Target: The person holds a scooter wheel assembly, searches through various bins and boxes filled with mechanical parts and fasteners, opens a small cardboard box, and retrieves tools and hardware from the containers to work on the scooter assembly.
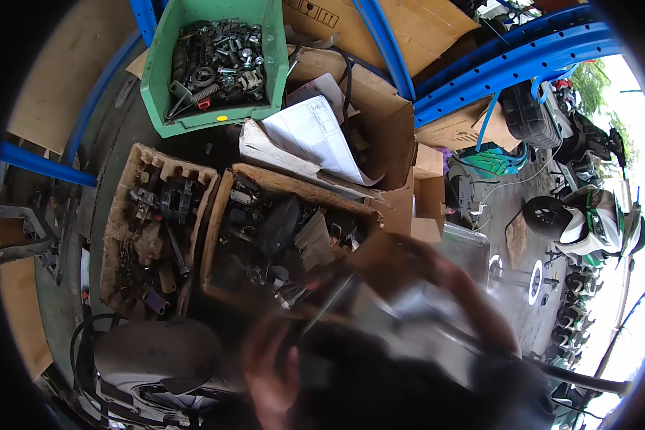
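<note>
My right hand (426,259), smeared by motion, is closed on a brown box-like piece (380,261), perhaps cardboard, above the right end of an open cardboard box (218,236) of dark parts. Lower down and to the left is my left hand (269,365), with its fingers curled and blurred. A thin pale rod (327,304) slants up from near its fingertips; I cannot tell whether the hand holds it. Inside the open box lie a black curved part (281,228), a torn brown scrap (312,240) and small metal pieces.
A green bin (150,93) of bolts and springs stands at the top. Left is a moulded pulp tray (115,251) with metal parts. Papers (315,136) lean in a larger carton (401,143). Blue rack posts (387,46) frame the area; a tyre (158,351) is lower left, motorbikes (588,222) right.
</note>
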`<state>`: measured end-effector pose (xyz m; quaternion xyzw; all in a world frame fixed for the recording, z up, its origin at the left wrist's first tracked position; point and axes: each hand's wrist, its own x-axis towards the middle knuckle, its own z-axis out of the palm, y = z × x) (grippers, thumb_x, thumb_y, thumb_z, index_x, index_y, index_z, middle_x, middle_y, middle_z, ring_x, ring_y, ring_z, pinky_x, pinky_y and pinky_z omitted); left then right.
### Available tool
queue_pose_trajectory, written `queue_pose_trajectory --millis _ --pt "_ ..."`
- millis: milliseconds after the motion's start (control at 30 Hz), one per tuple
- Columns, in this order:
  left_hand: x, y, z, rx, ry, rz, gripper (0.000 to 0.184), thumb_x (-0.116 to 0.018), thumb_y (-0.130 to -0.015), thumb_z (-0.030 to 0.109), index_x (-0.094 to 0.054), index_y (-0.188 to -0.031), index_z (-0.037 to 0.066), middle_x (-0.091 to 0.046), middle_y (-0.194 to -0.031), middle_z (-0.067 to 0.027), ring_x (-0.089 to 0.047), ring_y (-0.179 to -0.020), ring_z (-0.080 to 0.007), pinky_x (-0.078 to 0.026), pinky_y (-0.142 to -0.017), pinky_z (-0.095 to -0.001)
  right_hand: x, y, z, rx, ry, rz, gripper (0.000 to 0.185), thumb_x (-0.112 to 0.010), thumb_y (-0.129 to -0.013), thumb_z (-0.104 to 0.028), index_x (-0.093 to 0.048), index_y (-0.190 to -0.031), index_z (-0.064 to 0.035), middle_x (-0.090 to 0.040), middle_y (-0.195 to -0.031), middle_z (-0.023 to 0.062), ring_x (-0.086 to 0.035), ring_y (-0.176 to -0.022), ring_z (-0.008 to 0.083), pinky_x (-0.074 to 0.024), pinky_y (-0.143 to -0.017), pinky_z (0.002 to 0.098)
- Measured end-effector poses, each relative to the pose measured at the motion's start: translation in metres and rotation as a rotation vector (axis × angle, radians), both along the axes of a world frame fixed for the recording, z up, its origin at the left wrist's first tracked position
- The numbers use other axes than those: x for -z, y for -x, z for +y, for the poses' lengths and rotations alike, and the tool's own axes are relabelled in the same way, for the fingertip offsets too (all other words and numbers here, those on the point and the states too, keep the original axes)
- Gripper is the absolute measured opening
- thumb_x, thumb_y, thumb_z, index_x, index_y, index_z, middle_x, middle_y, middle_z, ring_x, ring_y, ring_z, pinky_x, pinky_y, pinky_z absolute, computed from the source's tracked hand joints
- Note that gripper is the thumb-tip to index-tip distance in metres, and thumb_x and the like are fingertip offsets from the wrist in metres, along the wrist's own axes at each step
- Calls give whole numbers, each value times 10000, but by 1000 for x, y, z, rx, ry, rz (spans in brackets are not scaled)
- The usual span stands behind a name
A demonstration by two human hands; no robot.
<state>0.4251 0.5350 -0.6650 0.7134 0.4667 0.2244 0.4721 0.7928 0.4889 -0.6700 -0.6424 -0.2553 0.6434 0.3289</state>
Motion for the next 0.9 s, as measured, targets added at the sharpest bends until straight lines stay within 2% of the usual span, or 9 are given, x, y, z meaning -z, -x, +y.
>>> queue_pose_trajectory --millis 100,167,267,367,467,533,600,767,900 --pt "-36 46 0 -128 128 -67 517 -541 -962 274 -485 -1262 -143 -499 -1284 -315 -532 -1183 -380 -430 -997 -492 11 -86 -36 135 -169 -268 668 -703 -774 -259 -432 -1355 -68 -518 -1292 163 -515 -1203 256 -468 -945 380" --pt "-56 74 -1 -159 204 -161 521 -501 -980 266 -442 -1309 -134 -482 -1314 -319 -497 -1230 -416 -409 -1027 -490 2 -105 -24 455 -46 -448 511 -662 -838 -360 -515 -1260 -112 -533 -1260 160 -531 -1186 273 -475 -914 371" --pt "-74 90 7 -242 53 -171 526 -486 -985 264 -415 -1331 -126 -476 -1325 -310 -500 -1212 -438 -407 -1028 -492 52 -157 -17 500 -32 -768 555 -597 -879 -478 -542 -1258 -76 -547 -1253 185 -553 -1158 303 -481 -876 381" --pt "-75 115 13 -213 -108 -199 619 -498 -973 372 -367 -1400 -56 -470 -1327 -320 -504 -1225 -413 -375 -1051 -507 130 -198 -21 279 -39 -1139 632 -590 -874 -522 -537 -1293 -53 -555 -1252 220 -564 -1123 342 -459 -908 406" --pt "-65 126 13 -333 -246 -121 596 -512 -944 462 -462 -1319 2 -517 -1249 -254 -513 -1185 -355 -461 -946 -490 122 -211 -7 139 160 -1155 636 -549 -904 -494 -495 -1351 -45 -548 -1275 231 -525 -1146 388 -400 -987 440" --pt "-63 135 19 -313 -341 20 570 -519 -941 401 -472 -1301 -39 -507 -1270 -275 -515 -1181 -363 -443 -975 -475 123 -201 -14 86 205 -1287 610 -540 -918 -468 -495 -1349 -38 -544 -1287 226 -510 -1162 397 -387 -998 448" --pt "-71 137 33 -337 -496 292 538 -528 -919 348 -505 -1260 -68 -532 -1277 -281 -524 -1171 -411 -385 -1015 -502 125 -181 -16 -2 -86 -1750 500 -581 -917 -332 -525 -1306 -23 -567 -1236 209 -507 -1150 380 -405 -965 454" --pt "-51 180 55 -522 -505 706 557 -545 -907 374 -534 -1302 -18 -494 -1379 -213 -454 -1292 -384 -333 -1084 -497 67 -2 24 155 -528 -1558 315 -670 -830 -102 -600 -1125 -16 -592 -1089 154 -551 -1043 344 -432 -918 446" --pt "-4 188 53 -405 -475 695 672 -460 -914 539 -514 -1342 24 -431 -1437 -200 -338 -1369 -388 -218 -1126 -546 63 116 67 -241 -737 -1086 290 -700 -769 -27 -634 -1051 -44 -598 -1026 147 -584 -968 331 -470 -853 406"
